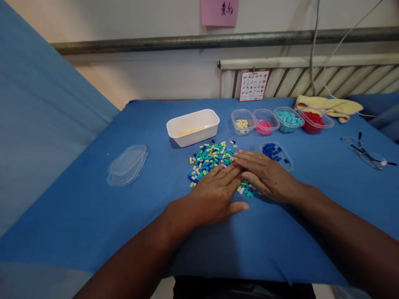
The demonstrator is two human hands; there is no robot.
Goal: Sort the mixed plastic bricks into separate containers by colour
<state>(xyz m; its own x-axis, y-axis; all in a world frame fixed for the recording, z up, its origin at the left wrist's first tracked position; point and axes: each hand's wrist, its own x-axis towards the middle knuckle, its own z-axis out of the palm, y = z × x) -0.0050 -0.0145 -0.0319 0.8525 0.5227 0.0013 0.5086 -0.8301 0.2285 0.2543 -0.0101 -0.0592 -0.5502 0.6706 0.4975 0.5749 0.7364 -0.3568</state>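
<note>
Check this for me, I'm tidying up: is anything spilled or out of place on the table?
Yes: a pile of small mixed-colour plastic bricks lies loose on the blue tablecloth, outside the clear sorting tubs, under the left hand and right hand.

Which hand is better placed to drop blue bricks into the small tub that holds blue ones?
Probably the right hand: it lies just beside the tub of blue bricks, while the left hand rests farther away, on the mixed brick pile.

A pink note [219,12] on the wall is showing dark handwritten characters, and a red-bordered card [253,85] is displaying small figures, both illegible.
</note>
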